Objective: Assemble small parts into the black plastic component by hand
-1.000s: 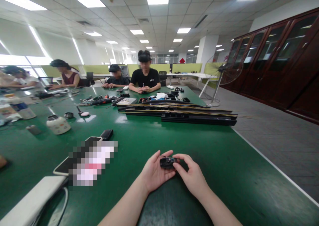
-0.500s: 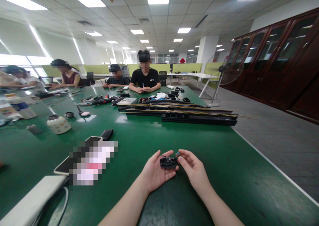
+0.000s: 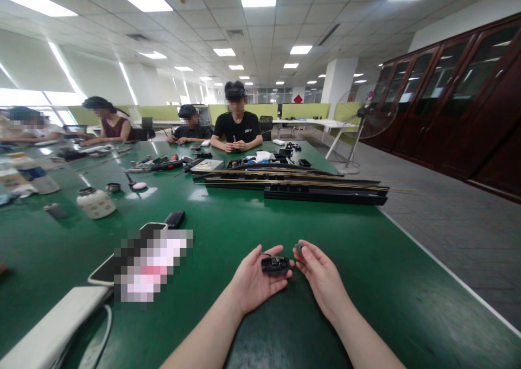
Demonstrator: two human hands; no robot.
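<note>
My left hand [image 3: 252,282] lies palm up over the green table [image 3: 228,222] and cradles a small black device [image 3: 275,265] in its fingers. Just to the right, my right hand [image 3: 321,277] pinches a tiny grey part [image 3: 298,247] between thumb and fingertips. A thin wire seems to run from that part to the device. Both forearms reach in from the bottom edge.
Long black rails [image 3: 309,187] lie across the table ahead. A phone [image 3: 109,268], a black case [image 3: 174,218], a white jar [image 3: 95,202] and a white box [image 3: 49,331] sit to the left. Other people sit at the far end. The table's edge runs along the right.
My right hand has drawn the small part up and away from the black device to the right. The left hand has stayed in place.
</note>
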